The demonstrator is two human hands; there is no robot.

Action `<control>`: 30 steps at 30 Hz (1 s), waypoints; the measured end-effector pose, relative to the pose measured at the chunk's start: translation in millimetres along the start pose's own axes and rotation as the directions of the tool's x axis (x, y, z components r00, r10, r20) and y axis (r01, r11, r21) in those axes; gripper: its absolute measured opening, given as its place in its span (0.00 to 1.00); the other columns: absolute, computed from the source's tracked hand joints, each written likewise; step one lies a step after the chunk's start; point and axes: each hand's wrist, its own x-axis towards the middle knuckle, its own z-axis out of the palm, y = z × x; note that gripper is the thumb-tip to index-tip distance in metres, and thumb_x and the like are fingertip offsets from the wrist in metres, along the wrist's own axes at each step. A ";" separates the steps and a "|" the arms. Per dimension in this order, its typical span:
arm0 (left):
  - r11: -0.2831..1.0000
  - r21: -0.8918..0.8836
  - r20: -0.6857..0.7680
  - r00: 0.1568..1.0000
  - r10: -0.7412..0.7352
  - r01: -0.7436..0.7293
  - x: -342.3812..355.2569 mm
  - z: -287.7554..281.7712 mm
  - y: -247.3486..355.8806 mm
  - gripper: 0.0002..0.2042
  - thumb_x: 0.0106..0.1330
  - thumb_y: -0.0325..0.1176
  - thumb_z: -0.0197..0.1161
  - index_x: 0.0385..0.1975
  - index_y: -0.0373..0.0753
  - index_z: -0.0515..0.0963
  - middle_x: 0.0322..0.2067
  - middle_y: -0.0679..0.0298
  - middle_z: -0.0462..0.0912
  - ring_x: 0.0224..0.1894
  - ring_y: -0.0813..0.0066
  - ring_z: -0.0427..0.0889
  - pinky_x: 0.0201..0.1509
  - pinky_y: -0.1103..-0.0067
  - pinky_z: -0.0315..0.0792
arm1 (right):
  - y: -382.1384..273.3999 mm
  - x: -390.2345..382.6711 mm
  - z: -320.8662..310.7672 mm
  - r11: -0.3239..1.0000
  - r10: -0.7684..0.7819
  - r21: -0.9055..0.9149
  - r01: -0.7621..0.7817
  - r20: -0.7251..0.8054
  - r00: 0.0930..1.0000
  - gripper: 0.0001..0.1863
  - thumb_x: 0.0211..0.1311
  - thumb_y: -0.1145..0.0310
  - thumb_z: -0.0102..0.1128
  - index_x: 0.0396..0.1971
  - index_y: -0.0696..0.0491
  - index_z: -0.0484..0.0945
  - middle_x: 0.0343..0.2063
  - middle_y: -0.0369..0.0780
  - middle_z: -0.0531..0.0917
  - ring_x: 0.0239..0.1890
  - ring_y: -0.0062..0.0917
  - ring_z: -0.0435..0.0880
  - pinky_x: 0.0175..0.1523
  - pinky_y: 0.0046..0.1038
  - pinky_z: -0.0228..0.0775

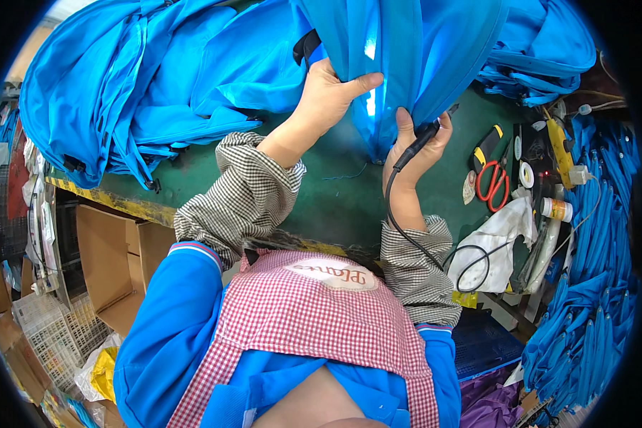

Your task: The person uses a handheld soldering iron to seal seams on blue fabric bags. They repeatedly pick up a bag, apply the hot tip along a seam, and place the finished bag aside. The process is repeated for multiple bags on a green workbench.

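A large piece of blue sewn fabric (399, 50) with a light reflective strip is held up over the table's far side. My left hand (328, 96) grips its left side, thumb lying across the front and fingers behind. At the fabric's lower right edge, my right hand (417, 150) is closed round a black corded pen-shaped tool (422, 140). The right thumb touches the fabric, and the tool's tip points up and away to the right. From its rear end a black cable (392, 207) hangs down past my right sleeve. The fingers behind the fabric are hidden.
Blue fabric pieces (121, 85) are piled at the left, with another heap (542, 50) at the far right. On the green table (321, 207) lie red-handled scissors (491, 187), a yellow-black cutter (488, 146), a white cloth (496, 239) and a tape roll (526, 175). A cardboard box (110, 242) stands at left.
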 end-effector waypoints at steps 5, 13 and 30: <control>0.999 0.005 0.091 0.995 -0.052 0.052 2.1 2.0 5.4 0.18 0.53 0.27 0.71 0.43 0.35 0.77 0.39 0.63 0.83 0.42 0.72 0.81 0.51 0.76 0.73 | 2.1 4.1 -12.4 0.999 -0.016 -0.045 0.021 0.112 0.994 0.28 0.51 0.73 0.70 0.49 0.60 0.65 0.42 0.41 0.77 0.44 0.25 0.76 0.52 0.27 0.67; 0.907 0.421 0.030 0.999 0.020 -0.031 3.8 9.8 5.5 0.17 0.48 0.28 0.73 0.39 0.33 0.79 0.34 0.61 0.84 0.35 0.74 0.81 0.41 0.78 0.75 | -13.6 6.3 -5.9 0.945 -0.156 -0.274 0.179 0.105 0.982 0.27 0.49 0.74 0.68 0.49 0.60 0.66 0.40 0.45 0.79 0.41 0.29 0.79 0.49 0.28 0.69; 0.922 0.381 0.162 0.987 0.007 -0.069 1.2 -7.3 3.9 0.17 0.50 0.26 0.69 0.41 0.33 0.78 0.36 0.62 0.84 0.38 0.76 0.81 0.44 0.77 0.76 | -73.2 -23.0 -54.6 0.571 -0.546 -0.208 0.794 0.626 0.557 0.06 0.52 0.73 0.54 0.29 0.53 0.79 0.15 0.34 0.71 0.16 0.23 0.69 0.48 0.35 0.67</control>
